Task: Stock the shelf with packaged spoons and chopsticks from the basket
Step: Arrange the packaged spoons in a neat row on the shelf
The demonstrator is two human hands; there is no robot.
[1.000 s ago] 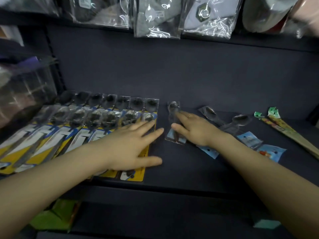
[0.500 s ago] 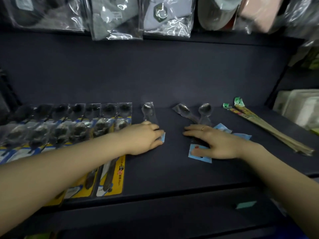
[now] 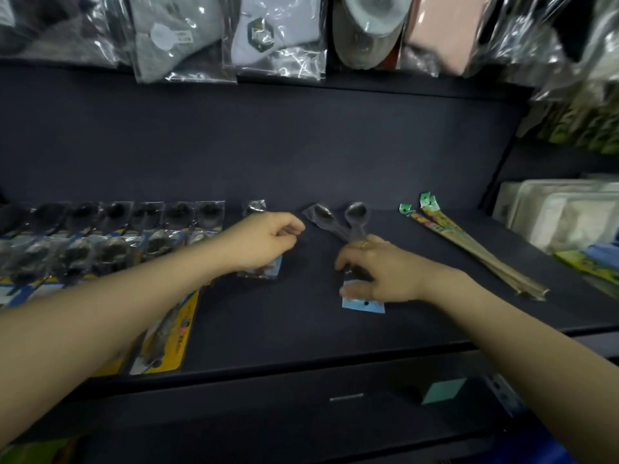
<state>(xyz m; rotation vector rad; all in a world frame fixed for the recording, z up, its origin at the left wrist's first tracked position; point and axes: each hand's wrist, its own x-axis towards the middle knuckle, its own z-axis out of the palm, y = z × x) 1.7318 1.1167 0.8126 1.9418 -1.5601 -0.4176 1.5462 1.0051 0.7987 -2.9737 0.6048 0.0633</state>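
My right hand [image 3: 378, 272] pinches two clear-wrapped dark spoons with blue cards [image 3: 355, 229] lying on the dark shelf [image 3: 284, 329]. I think I should slide them straight, beside the others. My left hand [image 3: 264, 241] curls over another clear-wrapped spoon pack [image 3: 259, 274]. Their bowls point away, handles toward me.

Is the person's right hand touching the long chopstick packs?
No, the right hand rests on two packaged spoons, apart from the chopstick packs lying farther right.
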